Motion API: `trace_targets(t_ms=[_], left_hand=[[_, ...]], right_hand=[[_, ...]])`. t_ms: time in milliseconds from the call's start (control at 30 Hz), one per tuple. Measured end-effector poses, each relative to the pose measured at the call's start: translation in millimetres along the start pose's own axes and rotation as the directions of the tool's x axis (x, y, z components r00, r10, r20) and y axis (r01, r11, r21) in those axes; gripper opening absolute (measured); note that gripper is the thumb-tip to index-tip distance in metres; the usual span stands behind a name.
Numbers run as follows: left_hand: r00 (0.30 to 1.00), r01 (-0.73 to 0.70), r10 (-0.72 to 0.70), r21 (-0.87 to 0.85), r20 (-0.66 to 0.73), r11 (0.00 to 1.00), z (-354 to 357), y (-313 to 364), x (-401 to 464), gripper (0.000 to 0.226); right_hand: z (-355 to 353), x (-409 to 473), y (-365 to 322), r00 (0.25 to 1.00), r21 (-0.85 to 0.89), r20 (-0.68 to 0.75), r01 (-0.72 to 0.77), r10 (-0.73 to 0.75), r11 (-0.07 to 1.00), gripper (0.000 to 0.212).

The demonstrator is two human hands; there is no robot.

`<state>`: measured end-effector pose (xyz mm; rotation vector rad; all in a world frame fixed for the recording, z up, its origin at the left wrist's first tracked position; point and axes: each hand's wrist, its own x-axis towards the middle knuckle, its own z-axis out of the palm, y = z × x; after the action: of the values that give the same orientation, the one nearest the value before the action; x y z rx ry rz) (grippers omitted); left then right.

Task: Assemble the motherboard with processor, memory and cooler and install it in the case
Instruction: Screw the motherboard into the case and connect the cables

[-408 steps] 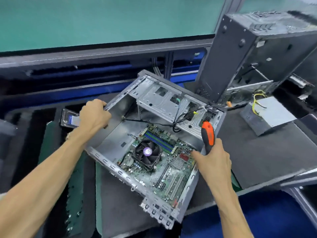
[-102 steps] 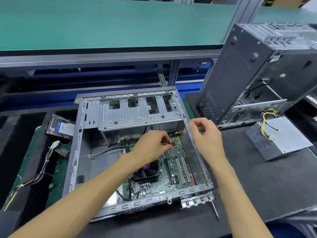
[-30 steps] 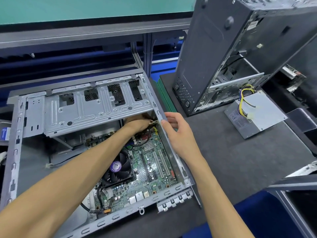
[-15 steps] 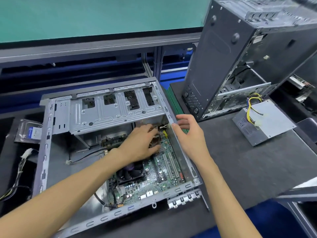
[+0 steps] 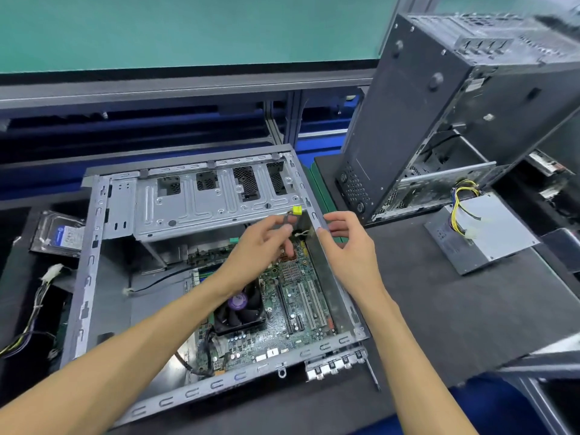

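Note:
An open grey case (image 5: 94, 246) lies flat on the dark mat. Inside it sits the green motherboard (image 5: 292, 312) with its black fan cooler (image 5: 240, 309) fitted. My left hand (image 5: 263, 243) is raised over the board's far right corner and pinches a thin cable that ends in a yellow connector (image 5: 296, 210). My right hand (image 5: 348, 246) hovers at the case's right wall with fingers relaxed and curved, holding nothing. The memory slots are mostly hidden by my left forearm.
A second dark case (image 5: 439, 114) stands upright at the right, with a grey power supply (image 5: 483, 230) and its yellow wires before it. A hard drive (image 5: 58, 235) and loose cables (image 5: 37, 309) lie left of the open case. A shelf rail runs along the back.
My left hand has lifted from the board, bringing the cable with the yellow connector up near the drive cage. My right hand stays beside the case's right wall.

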<state>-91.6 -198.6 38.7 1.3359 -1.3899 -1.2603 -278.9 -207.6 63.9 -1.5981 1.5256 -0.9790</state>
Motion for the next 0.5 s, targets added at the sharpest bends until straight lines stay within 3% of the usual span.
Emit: trace_targets(t_ms=[167, 300, 367, 500], left_hand=[[0.999, 0.031, -0.038, -0.186, -0.038, 0.982, -5.4, 0.7, -2.3, 0.034], [0.996, 0.089, -0.089, -0.331, 0.016, 0.94, -4.7, 0.3, -0.1, 0.02], [0.99, 0.14, -0.135, -0.395, 0.039, 0.908, -2.6, -1.1, 1.0, 0.024], [0.989, 0.145, -0.144, -0.23, 0.022, 0.962, -0.5, -6.2, 1.6, 0.014]], right_hand=[[-0.3, -0.9, -0.5, 1.0, 0.051, 0.007, -0.019, 0.019, 0.999, 0.02], [-0.2, -0.7, -0.5, 1.0, 0.071, -0.001, -0.02, 0.02, 0.997, 0.021], [-0.1, -0.5, -0.4, 1.0, 0.073, -0.003, -0.021, 0.021, 0.997, 0.021], [0.2, -0.8, 0.1, 1.0, 0.083, 0.0, -0.027, 0.027, 0.996, 0.021]])
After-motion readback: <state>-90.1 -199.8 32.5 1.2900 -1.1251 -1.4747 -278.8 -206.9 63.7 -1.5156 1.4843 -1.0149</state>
